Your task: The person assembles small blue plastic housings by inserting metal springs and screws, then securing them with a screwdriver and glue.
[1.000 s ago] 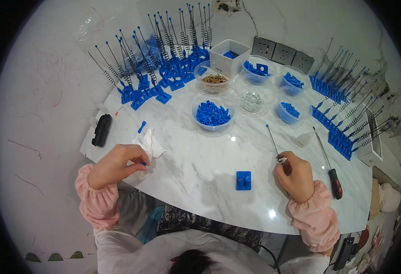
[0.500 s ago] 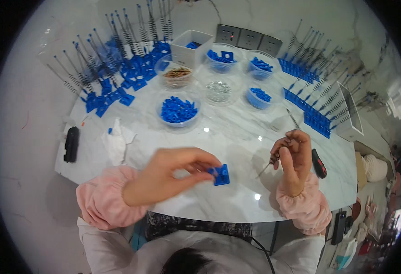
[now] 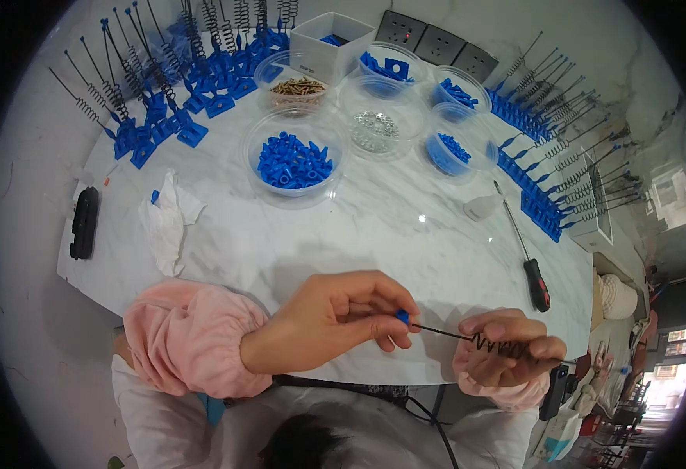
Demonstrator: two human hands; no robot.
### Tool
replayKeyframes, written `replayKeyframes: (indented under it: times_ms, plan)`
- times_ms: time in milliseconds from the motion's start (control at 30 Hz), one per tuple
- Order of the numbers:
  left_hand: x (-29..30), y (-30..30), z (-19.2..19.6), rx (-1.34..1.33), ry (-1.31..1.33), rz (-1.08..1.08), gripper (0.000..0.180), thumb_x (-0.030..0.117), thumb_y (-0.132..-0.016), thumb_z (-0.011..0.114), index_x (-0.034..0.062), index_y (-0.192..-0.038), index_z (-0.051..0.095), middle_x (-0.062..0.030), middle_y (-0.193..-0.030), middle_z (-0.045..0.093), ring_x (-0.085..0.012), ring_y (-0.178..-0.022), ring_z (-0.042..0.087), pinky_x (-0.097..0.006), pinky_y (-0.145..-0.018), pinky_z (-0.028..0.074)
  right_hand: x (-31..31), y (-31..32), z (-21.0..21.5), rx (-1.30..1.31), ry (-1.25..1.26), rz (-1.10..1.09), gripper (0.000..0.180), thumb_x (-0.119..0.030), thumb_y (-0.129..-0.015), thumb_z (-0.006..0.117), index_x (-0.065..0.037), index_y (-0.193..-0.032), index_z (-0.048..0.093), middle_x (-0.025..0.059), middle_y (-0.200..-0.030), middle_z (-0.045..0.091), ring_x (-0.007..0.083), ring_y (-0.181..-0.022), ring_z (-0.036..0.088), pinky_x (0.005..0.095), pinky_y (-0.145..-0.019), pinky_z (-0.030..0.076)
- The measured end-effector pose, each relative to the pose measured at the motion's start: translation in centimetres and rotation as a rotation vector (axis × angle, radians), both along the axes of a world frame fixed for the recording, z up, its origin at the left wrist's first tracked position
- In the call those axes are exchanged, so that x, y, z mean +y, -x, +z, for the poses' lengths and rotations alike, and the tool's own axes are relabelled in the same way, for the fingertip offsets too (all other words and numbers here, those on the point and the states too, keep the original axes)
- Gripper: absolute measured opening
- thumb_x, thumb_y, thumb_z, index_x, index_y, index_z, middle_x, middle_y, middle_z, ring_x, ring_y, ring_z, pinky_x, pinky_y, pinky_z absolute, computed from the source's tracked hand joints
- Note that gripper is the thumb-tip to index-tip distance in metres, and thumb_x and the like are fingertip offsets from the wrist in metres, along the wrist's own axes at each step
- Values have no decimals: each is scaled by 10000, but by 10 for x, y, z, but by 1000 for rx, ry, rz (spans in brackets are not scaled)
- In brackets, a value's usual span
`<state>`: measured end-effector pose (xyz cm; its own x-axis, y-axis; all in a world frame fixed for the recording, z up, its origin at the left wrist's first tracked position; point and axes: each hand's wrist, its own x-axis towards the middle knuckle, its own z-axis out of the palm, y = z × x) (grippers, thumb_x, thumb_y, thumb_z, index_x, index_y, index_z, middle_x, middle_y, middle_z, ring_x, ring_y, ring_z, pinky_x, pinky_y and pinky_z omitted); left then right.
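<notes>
1. Both hands have come together at the near edge of the white marble tabletop [image 3: 280, 250] since half a second ago; the small blue square base seen then between the fingers is no longer in view.
2. Far left, a black oblong device [image 3: 84, 223] lies flat, with a crumpled white tissue [image 3: 167, 223] just beside it.
3. Behind these stand rows of blue-based wire spring pieces [image 3: 163, 102].
4. Left hand [image 3: 335, 316], pink-sleeved, is closed narrowly, pinching the small blue tip [image 3: 401, 316] of a thin black wire rod with a coiled spring [image 3: 476, 338].
5. Further back, a clear round plastic tub of blue plastic caps [image 3: 292, 164] stands near more clear tubs holding screws, silver bits and blue parts.
6. Right hand [image 3: 511, 348] is curled shut around the rod's coiled end, just over the tabletop edge.
7. A red-and-black-handled screwdriver [image 3: 527, 250] lies beyond the right hand, apart from it.
8. More blue-based spring pieces [image 3: 554, 180] line the right rim.
</notes>
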<state>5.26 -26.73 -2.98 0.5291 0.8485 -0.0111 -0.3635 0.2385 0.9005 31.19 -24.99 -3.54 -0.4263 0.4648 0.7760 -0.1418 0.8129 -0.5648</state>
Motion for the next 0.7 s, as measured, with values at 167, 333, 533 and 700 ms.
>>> replayKeyframes:
  times_ms: [167,333,533,700]
  plan:
    - [5,5,0,-6,218,47,179,8,-940,614,-5,-1118,606,-81,-1047,671,-129,-958,642,-257,-776,511,-1,0,0,31,-44,58,590,150,-744,665,-86,-1186,353,268,-1090,633,441,-800,710,381,-526,587]
    - [4,4,-2,-97,246,66,192,13,-928,633,12,-1119,611,-89,-1079,685,-118,-969,632,-240,-798,490,-4,4,7,-98,-122,-19,554,9,-807,698,-102,-1222,348,200,-1093,601,377,-829,695,347,-538,566]
    - [8,6,5,-16,245,42,182,-1,-923,633,13,-1103,612,-97,-1091,691,-118,-948,645,-239,-791,492,1,4,-1,-31,-137,-52,591,15,-780,723,-108,-1230,359,198,-1087,604,380,-863,690,347,-539,565]
    - [2,8,5,17,207,44,184,-11,-915,638,10,-1095,610,-98,-1085,695,-120,-934,654,-241,-767,497,-3,7,4,4,-96,11,600,152,-739,671,-92,-1209,389,253,-1097,636,450,-894,703,374,-538,585]
